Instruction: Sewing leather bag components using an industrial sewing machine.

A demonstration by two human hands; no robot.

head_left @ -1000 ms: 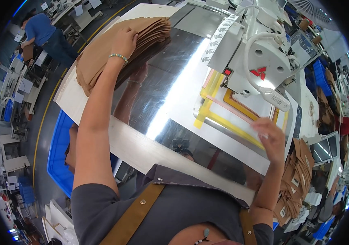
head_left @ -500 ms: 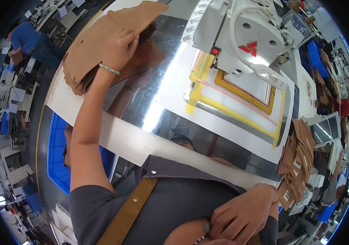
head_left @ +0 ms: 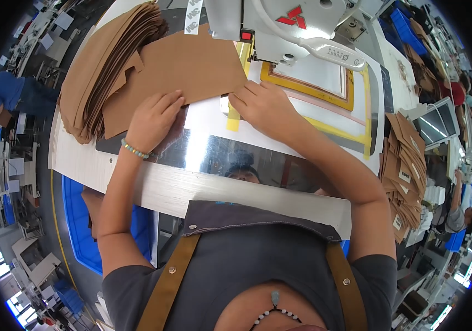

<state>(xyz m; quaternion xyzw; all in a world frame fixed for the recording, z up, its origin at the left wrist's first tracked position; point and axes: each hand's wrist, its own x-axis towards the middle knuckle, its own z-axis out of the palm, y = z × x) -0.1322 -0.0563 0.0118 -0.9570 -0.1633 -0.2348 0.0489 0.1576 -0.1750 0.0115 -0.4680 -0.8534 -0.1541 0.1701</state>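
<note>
A flat brown fabric panel (head_left: 192, 66) with a notched left edge lies across the metal work plate (head_left: 164, 146), its right end close to the sewing machine head (head_left: 297, 22). My left hand (head_left: 156, 118) has its fingers closed on the panel's near edge. At its lower right corner, my right hand (head_left: 266, 107) pinches the panel. To the left of it, a thick fanned stack of similar brown panels (head_left: 101, 66) partly overlaps the panel's left end. A yellow-edged rectangular clamp frame (head_left: 310, 91) sits under the machine head, right of my right hand.
Yellow tape (head_left: 330, 128) outlines a white area around the clamp frame. A pile of brown pieces with white labels (head_left: 404, 176) stands at the right. Below the table's left edge is a blue bin (head_left: 78, 220). Another person (head_left: 18, 94) works at the far left.
My left hand has come from the stack toward the machine, bringing a panel. My right hand has risen from my chest and taken the panel's right corner.
</note>
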